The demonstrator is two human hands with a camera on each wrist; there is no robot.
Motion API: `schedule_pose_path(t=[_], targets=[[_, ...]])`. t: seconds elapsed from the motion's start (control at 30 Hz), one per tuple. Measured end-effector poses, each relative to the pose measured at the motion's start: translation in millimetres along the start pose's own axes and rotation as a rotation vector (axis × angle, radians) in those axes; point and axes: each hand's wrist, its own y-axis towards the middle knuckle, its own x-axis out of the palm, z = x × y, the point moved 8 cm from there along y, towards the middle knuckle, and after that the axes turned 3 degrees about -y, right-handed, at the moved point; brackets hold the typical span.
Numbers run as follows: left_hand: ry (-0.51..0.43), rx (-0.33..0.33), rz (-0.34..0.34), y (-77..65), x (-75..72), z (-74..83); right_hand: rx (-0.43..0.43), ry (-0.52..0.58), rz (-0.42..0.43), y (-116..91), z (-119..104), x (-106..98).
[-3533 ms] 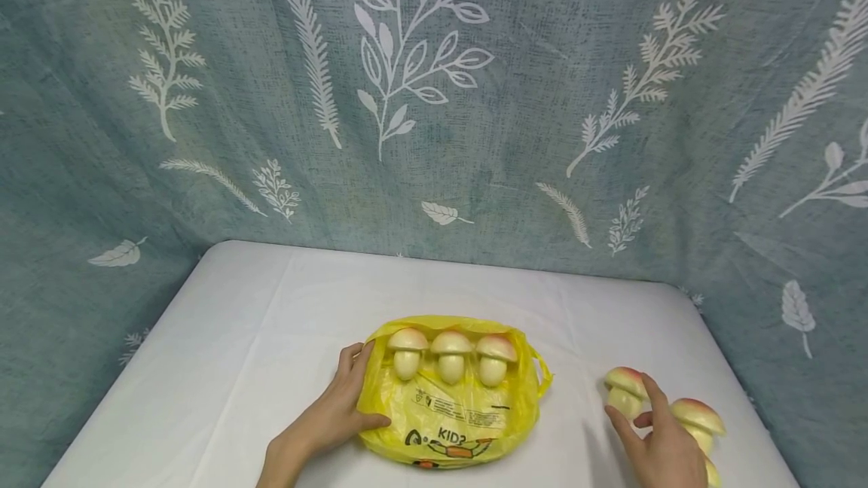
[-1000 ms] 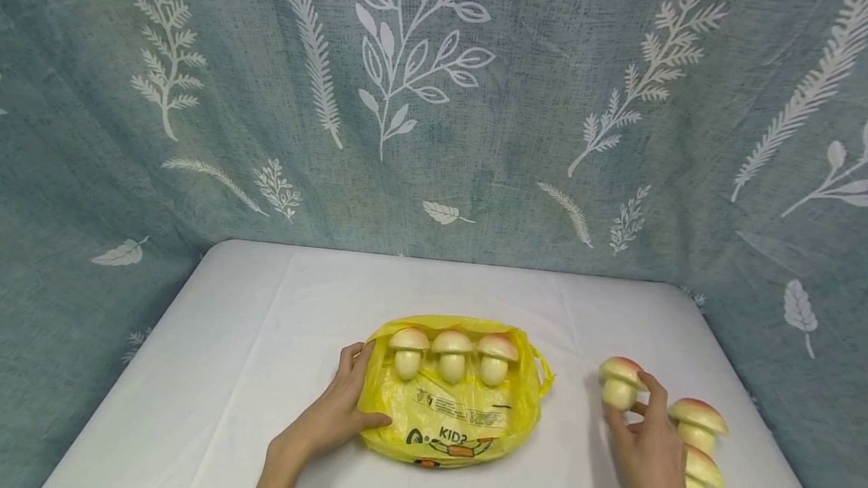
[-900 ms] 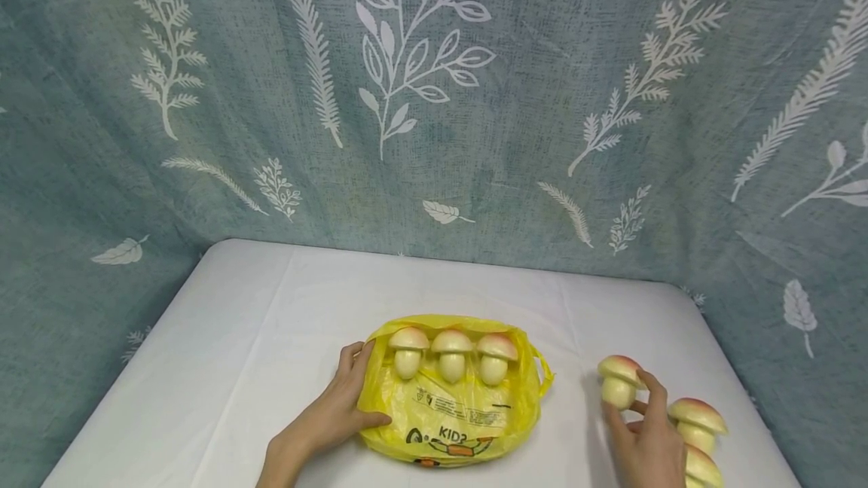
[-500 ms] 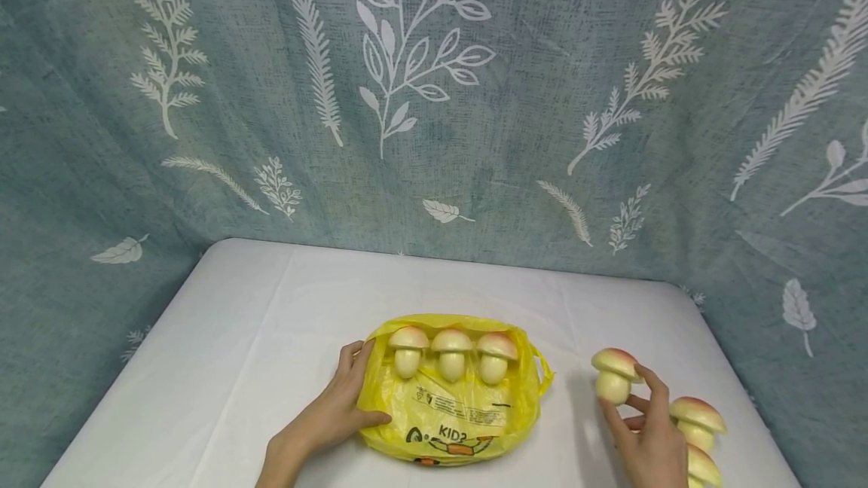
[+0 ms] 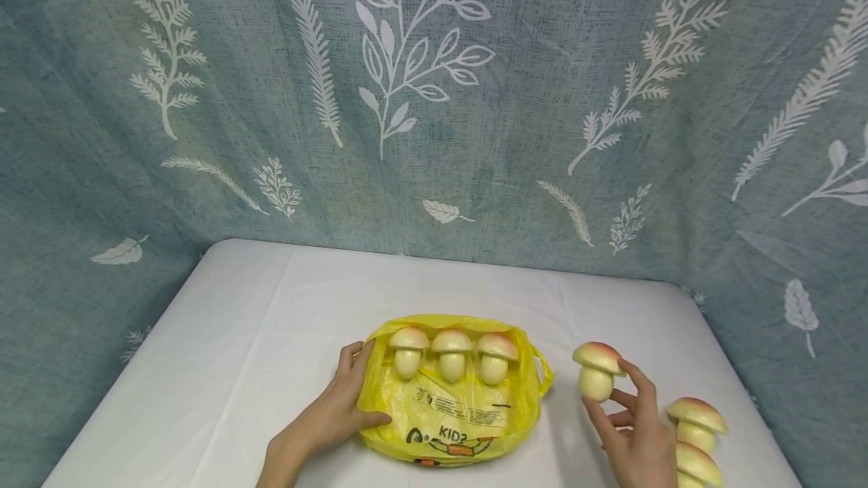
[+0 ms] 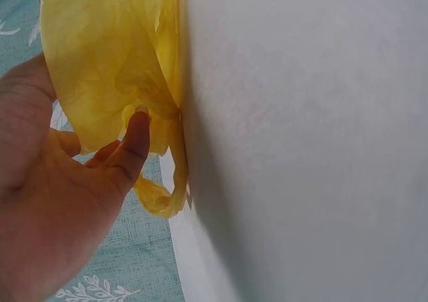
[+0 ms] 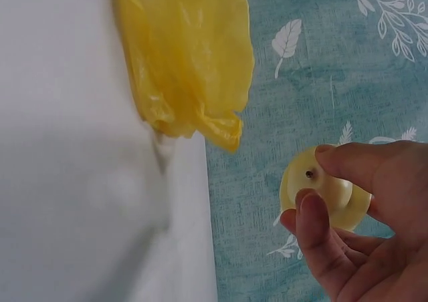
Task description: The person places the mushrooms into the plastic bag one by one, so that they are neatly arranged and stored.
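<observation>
Near the bottom, left of middle, the left hand (image 5: 332, 413) pinches the side of a yellow bag (image 5: 464, 401). Inside, three mushrooms (image 5: 452, 358) lie in a row. At lower right, the right hand (image 5: 634, 428) has thumb and fingers round one mushroom (image 5: 596, 376), up off the table (image 5: 291, 307). Past it, near the corner, are two more mushrooms (image 5: 697, 416). I think this is the carrying step; next needs a wide-open bag and a snug grip.

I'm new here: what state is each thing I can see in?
Bag: open.
Bagged mushrooms: three, side by side.
Held mushroom: cap up, raised off the table.
Other mushrooms: two on the table, nearer one partly hidden.
Left grip: holding the bag's side.
Right grip: pinching the held mushroom.
Curtain: hanging.
</observation>
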Motion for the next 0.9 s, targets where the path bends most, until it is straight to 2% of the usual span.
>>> schedule_pose_path(t=[0.27, 0.5, 0.9], targets=[[0.015, -0.002, 0.001, 1.3, -0.6, 0.6, -0.002, 0.032, -0.045, -6, -14, 4], [0.011, -0.008, -0.001, 2.8, -0.4, 0.1, -0.05, 0.067, -0.072, -11, -28, 13], [0.014, -0.008, -0.003, 2.8, -0.3, 0.8, -0.134, 0.176, -0.166, -19, -42, 44]])
